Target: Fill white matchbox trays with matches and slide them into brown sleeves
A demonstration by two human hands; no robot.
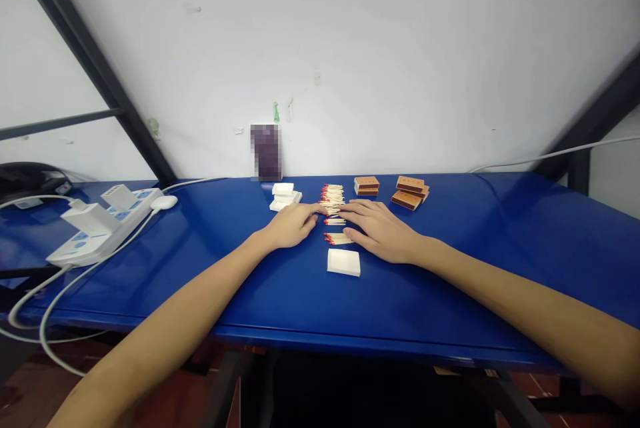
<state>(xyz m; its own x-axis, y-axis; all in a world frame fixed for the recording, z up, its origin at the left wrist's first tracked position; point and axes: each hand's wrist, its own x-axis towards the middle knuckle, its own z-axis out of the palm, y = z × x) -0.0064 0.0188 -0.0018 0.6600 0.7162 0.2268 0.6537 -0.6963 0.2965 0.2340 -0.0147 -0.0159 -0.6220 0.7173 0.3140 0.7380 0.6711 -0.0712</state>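
Observation:
My left hand (pixel 293 225) reaches in from the left, its index finger stretched to the edge of a pile of red-tipped matches (pixel 332 193). From the other side my right hand (pixel 384 231) lies low over the table, fingers spread, with the fingertips at the same pile. Neither hand visibly grips a match. Two smaller rows of matches lie nearer me: a thin one (pixel 335 221) and a thicker one (pixel 338 239) beside my right thumb. In front of them sits a white matchbox tray (pixel 343 262). The red heads point left.
Several white trays (pixel 283 201) lie stacked behind my left hand. Brown matchboxes stand at the back in a stack (pixel 367 183) and a looser heap (pixel 410 193). A white power strip (pixel 107 225) with cables occupies the blue table's (pixel 475 268) left side. A pixelated dark object (pixel 267 153) leans against the wall.

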